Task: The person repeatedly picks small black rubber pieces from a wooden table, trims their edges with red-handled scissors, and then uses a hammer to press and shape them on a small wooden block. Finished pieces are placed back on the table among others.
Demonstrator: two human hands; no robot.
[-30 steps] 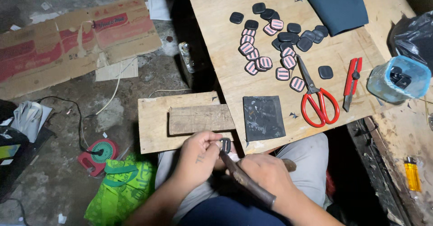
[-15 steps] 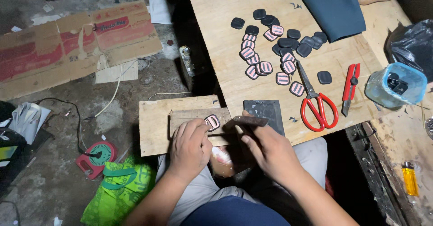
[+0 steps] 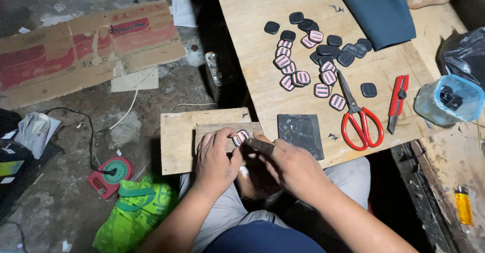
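Head view, looking down at a lap and a wooden desk point(image 3: 262, 10).

Near 6 o'clock: left hand point(image 3: 216, 158) curled, fingertips pressing a small rounded-square patch point(image 3: 241, 137), pink with dark stripes and a dark rim, flat on a small wooden block point(image 3: 207, 129). Block on a larger plywood board point(image 3: 178, 142) over the knees. Right hand point(image 3: 293, 166) closed around a dark-handled tool point(image 3: 260, 145), its tip touching the patch at the patch's 3 o'clock edge; blade shape too small to tell.

Just at 3 o'clock of the hands, on the desk's near edge: a dark square slab point(image 3: 300, 133). Farther toward 2 o'clock: red-handled scissors point(image 3: 359, 120), then a red utility knife point(image 3: 397, 101), then a pale blue plastic tub point(image 3: 446, 101).

At 1 o'clock, mid-desk: a loose cluster of matching patches point(image 3: 308, 56), some showing striped pink, others plain black. Beyond them at 12 o'clock: a dark teal sheet point(image 3: 376, 8).

On the floor at 10 o'clock: flattened cardboard point(image 3: 76, 51). At 8 o'clock: a red and green round device point(image 3: 112, 174) and a green bag point(image 3: 134, 215). At 4 o'clock: a yellow lighter point(image 3: 463, 206).
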